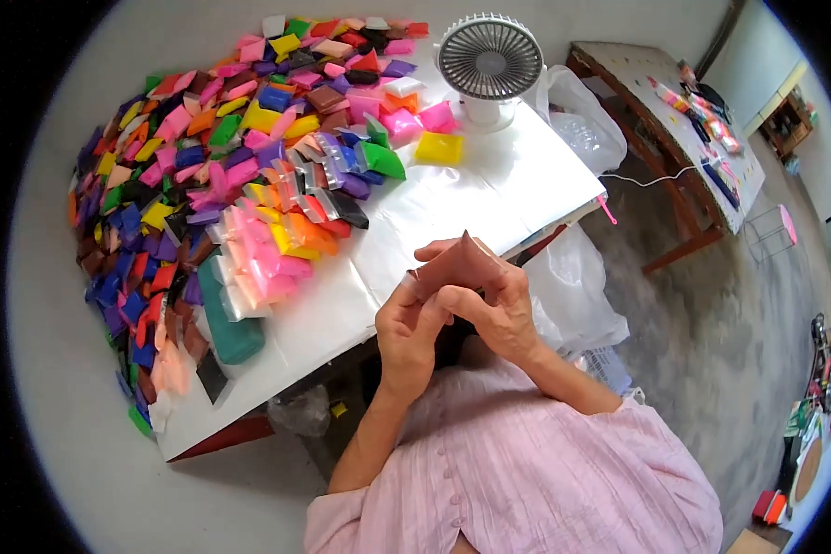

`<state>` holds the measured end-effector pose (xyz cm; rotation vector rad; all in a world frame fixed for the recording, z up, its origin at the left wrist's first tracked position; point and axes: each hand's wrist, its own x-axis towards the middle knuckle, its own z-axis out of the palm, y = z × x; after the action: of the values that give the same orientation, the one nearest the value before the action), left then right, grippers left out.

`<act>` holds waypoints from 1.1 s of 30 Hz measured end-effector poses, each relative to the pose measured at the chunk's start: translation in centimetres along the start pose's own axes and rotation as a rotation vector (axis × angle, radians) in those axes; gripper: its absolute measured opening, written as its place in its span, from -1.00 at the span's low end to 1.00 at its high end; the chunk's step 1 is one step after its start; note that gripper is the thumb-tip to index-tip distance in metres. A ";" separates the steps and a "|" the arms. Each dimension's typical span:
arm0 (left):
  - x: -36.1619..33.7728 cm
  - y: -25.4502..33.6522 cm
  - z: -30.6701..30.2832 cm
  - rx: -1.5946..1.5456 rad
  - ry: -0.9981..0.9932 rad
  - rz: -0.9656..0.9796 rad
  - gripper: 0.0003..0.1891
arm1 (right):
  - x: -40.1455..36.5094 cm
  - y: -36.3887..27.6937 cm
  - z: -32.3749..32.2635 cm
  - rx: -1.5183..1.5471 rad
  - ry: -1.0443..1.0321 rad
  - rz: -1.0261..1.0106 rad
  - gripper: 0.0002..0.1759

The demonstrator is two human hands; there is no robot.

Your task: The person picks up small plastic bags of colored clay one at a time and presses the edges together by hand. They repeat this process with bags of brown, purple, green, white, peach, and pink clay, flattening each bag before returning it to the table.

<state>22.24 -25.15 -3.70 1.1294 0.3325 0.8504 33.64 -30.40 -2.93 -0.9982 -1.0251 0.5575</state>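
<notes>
- Head view: my left hand [414,323] and my right hand [489,309] both pinch one brownish-pink packet [457,263], with the fingers closed narrow on its lower sides and its pointed top corner free
- From the fan [489,60], the packet is well toward me, just past the near edge of the white table [452,203]
- I judge it light, soft and pliable, with a smooth and a little slippery film; the sealed edges give the surest hold
- Left of the fan lies a pile [231,157] of small glossy packets in many colours
</notes>
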 end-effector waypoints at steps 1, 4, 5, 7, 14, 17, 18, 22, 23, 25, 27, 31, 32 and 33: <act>-0.1 0.1 0.3 0.030 0.013 0.013 -0.72 | 0.0 -0.1 0.1 0.048 0.010 0.043 -0.74; -0.3 -0.3 0.3 0.020 -0.007 0.042 -0.73 | 0.0 -0.4 0.2 0.137 0.033 0.121 -0.76; -0.4 -0.4 0.1 0.023 -0.005 0.031 -0.73 | 0.0 -0.4 0.2 0.131 0.036 0.115 -0.76; -0.4 -0.5 -0.3 0.029 -0.002 0.008 -0.73 | 0.1 0.0 0.1 0.048 0.013 0.047 -0.76; -0.4 -0.4 -1.3 -0.153 -0.045 -0.025 -0.71 | 0.1 -0.9 0.2 -0.164 -0.051 -0.006 -0.77; -0.8 -0.6 -0.5 -0.246 0.011 -0.087 -0.75 | 0.0 -0.6 0.8 -0.126 0.019 -0.062 -0.78; -1.0 -1.0 -0.4 -0.272 0.009 -0.111 -0.75 | -0.1 -0.5 0.9 -0.096 0.056 -0.072 -0.78; -1.5 -1.5 -0.5 -0.299 0.001 -0.134 -0.76 | -0.3 -0.8 0.9 -0.098 0.067 -0.018 -0.78; -1.6 -1.6 -0.6 -0.287 -0.007 -0.136 -0.75 | -0.3 -0.8 0.8 -0.115 0.067 -0.022 -0.78; -1.6 -1.6 -0.9 -0.266 -0.024 -0.139 -0.73 | -0.2 -0.5 0.7 -0.164 0.065 -0.081 -0.78; -1.6 -1.5 -0.9 -0.267 -0.015 -0.127 -0.70 | 0.0 0.0 0.6 -0.227 0.063 -0.187 -0.79; -1.5 -0.9 -0.6 -0.203 -0.002 -0.083 -0.64 | -0.2 0.1 0.6 -0.354 0.072 -0.230 -0.77; -1.5 -0.9 -0.7 -0.193 -0.020 -0.081 -0.64 | -0.2 0.0 0.5 -0.369 0.084 -0.222 -0.77; -1.5 -0.8 -0.8 -0.183 -0.038 -0.079 -0.64 | -0.3 0.0 0.5 -0.384 0.096 -0.214 -0.76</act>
<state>21.07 -25.88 -5.08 0.9549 0.2604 0.7720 33.08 -30.41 -2.92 -1.2197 -1.1604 0.1356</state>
